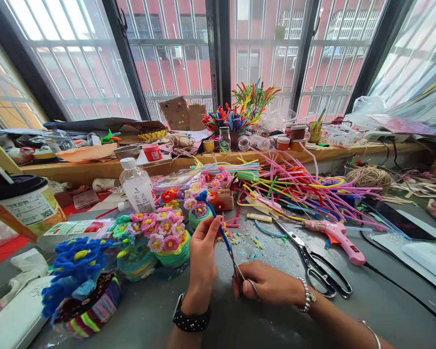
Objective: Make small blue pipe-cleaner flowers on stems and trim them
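Hands (pixel 202 252) (pixel 267 283) pinch blue pipe cleaner (pixel 223 236); bottle label (pixel 140 195) illegible

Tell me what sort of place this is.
Most likely a hobby craft desk by a window: a heap of coloured fuzzy pipe cleaners, a pink plastic hot glue gun, and finished pink pipe-cleaner flower pots.

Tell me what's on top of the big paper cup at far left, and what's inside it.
A black lid covers the cup, and a white straw sticks up from it at a slant. The lid and the opaque wall hide whatever is inside.
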{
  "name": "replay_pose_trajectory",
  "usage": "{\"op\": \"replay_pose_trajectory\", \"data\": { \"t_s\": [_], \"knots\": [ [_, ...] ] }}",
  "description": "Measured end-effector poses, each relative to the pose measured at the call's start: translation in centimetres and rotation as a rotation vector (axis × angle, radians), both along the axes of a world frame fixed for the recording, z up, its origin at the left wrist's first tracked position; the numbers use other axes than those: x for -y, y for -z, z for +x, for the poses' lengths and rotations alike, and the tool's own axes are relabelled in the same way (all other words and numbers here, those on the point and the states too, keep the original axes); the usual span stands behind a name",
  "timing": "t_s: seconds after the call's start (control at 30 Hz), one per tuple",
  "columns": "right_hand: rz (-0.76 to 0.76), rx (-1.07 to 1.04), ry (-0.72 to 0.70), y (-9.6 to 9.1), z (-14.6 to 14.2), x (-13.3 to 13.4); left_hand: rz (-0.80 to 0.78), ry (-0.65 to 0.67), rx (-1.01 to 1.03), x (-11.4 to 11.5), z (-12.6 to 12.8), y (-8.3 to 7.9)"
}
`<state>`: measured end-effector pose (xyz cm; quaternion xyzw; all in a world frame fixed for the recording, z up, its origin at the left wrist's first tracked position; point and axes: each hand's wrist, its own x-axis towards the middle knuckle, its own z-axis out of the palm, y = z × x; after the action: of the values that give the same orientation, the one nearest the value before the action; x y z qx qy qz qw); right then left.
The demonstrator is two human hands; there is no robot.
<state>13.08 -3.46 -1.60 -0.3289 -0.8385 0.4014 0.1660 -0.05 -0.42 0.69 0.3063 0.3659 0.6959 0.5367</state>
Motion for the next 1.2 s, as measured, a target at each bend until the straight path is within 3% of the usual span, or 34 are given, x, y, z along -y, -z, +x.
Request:
{"op": "replay_pose_trajectory", "data": {
  "t_s": [0.37,0.7,0.93,1.2],
  "knots": [
    [-0.032,-0.091,0.043,0.6,-0.3,-0.1,0.001,-0.007,-0.040,0.0,0.0,0.3],
    [-0.039,-0.138,0.186,0.9,-1.1,0.0,-0.025,-0.072,0.050,-0.3,-0.2,0.0],
    [-0.057,-0.200,0.131,0.9,-0.8,0.1,-0.014,-0.048,0.082,-0.1,0.0,-0.1],
    [-0.046,-0.188,0.207,1.2,-0.7,-0.1,-0.011,-0.054,0.097,-0.3,-0.2,0.0]
  ]
}}
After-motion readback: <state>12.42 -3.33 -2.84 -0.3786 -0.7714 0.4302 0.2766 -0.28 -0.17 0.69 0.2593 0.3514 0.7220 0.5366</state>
